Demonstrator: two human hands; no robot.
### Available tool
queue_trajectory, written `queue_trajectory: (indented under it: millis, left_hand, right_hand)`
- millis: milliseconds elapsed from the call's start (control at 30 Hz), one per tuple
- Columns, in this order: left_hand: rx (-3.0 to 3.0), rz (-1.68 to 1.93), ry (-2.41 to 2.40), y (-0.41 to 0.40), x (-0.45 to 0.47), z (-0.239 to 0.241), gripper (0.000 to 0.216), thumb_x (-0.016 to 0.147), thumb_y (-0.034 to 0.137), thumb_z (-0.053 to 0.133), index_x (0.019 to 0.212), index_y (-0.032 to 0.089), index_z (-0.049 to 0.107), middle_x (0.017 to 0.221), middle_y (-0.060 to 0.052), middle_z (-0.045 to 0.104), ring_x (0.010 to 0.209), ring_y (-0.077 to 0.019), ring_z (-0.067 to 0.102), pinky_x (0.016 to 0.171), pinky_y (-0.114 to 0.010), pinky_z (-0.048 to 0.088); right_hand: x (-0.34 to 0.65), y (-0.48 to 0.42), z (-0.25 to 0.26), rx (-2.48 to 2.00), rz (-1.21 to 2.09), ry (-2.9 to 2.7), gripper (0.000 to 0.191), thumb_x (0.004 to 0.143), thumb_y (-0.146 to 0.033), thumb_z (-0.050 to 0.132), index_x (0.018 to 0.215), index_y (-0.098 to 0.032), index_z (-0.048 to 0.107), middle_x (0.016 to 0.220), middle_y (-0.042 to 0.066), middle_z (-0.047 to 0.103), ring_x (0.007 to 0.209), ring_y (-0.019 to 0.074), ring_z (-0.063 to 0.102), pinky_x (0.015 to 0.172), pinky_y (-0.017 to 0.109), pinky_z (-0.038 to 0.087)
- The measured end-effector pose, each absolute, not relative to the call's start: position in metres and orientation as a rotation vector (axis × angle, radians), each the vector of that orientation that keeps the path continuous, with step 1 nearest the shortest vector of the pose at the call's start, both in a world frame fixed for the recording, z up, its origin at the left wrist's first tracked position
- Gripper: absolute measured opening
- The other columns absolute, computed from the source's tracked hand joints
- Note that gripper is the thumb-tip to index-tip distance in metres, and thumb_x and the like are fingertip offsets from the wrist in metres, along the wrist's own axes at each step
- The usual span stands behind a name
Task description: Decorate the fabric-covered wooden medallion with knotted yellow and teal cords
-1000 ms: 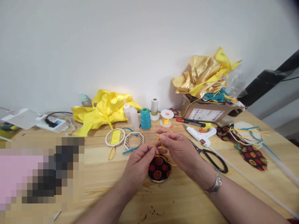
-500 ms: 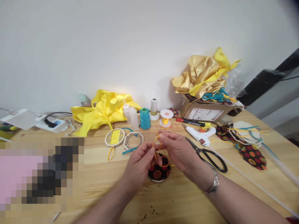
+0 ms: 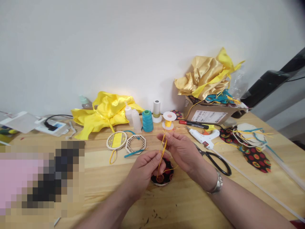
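Yellow cord (image 3: 163,152) stretches between my two hands above the table. My left hand (image 3: 149,165) pinches its lower part between thumb and fingers. Higher and to the right, my right hand (image 3: 179,148) grips the upper part of the cord, its fingers closed. Below them lies a round piece covered in black fabric with red patterns (image 3: 162,180), partly hidden by my left hand. A strand of the cord trails over this piece. Just right of my right hand are black-handled scissors (image 3: 218,163), their blades partly covered by the hand.
Behind my hands stand a teal thread cone (image 3: 147,121) and a yellow cord spool (image 3: 169,121). A round lattice frame (image 3: 116,140) and an octagonal frame (image 3: 135,143) lie left. At right are a white glue gun (image 3: 204,136) and a cardboard box (image 3: 209,113) heaped with fabric.
My right hand has moved slightly up and my left slightly down, so they are farther apart. The loose loops of cord between them are now drawn into a straighter bundle.
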State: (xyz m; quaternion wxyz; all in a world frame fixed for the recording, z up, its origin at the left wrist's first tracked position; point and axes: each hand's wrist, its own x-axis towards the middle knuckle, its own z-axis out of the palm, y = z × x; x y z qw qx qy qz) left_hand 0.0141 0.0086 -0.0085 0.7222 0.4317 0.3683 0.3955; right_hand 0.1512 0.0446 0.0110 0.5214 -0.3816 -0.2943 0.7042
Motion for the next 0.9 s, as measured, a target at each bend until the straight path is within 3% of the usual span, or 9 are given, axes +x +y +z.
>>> queue_trajectory:
  millis: [167,433,633,900]
  left_hand:
    - [0.991,0.865,0.816,0.009,0.014,-0.013,0.023,0.087,0.033,0.051,0.085,0.015,0.066,0.055,0.004,0.044,0.054,-0.008,0.038,0.056,-0.023,0.03]
    - [1.008,0.77,0.817,0.008,0.014,-0.011,0.02,0.086,0.031,0.054,0.083,0.015,0.066,0.054,0.003,0.052,0.053,-0.0081,0.043,0.058,-0.023,0.033]
    - [1.05,0.691,0.852,0.008,0.014,-0.006,0.02,0.084,0.03,0.056,0.081,0.014,0.067,0.053,0.001,0.058,0.052,-0.0085,0.046,0.058,-0.023,0.035]
    - [1.06,0.637,0.92,0.006,0.012,-0.001,0.019,0.077,0.031,0.064,0.078,0.014,0.07,0.07,-0.008,0.072,0.061,-0.0141,0.059,0.06,-0.025,0.043]
  right_hand:
    - [0.154,0.048,0.014,-0.792,1.762,-0.6,0.021,0.066,-0.032,0.074,0.072,-0.015,0.063,0.082,0.004,0.069,0.08,0.0157,0.063,0.078,0.029,0.047]
    - [0.161,0.055,0.017,-0.707,1.681,-0.538,0.02,0.071,-0.025,0.07,0.065,-0.016,0.053,0.06,-0.004,0.056,0.054,0.0083,0.054,0.066,0.028,0.05]
    - [0.168,0.061,0.021,-0.683,1.665,-0.508,0.024,0.071,-0.019,0.069,0.063,-0.015,0.046,0.055,-0.006,0.046,0.045,0.0026,0.032,0.042,0.013,0.032]
    - [0.168,0.06,0.023,-0.713,1.641,-0.613,0.03,0.07,-0.027,0.071,0.063,-0.017,0.044,0.057,-0.007,0.042,0.046,0.0037,0.026,0.041,0.016,0.023]
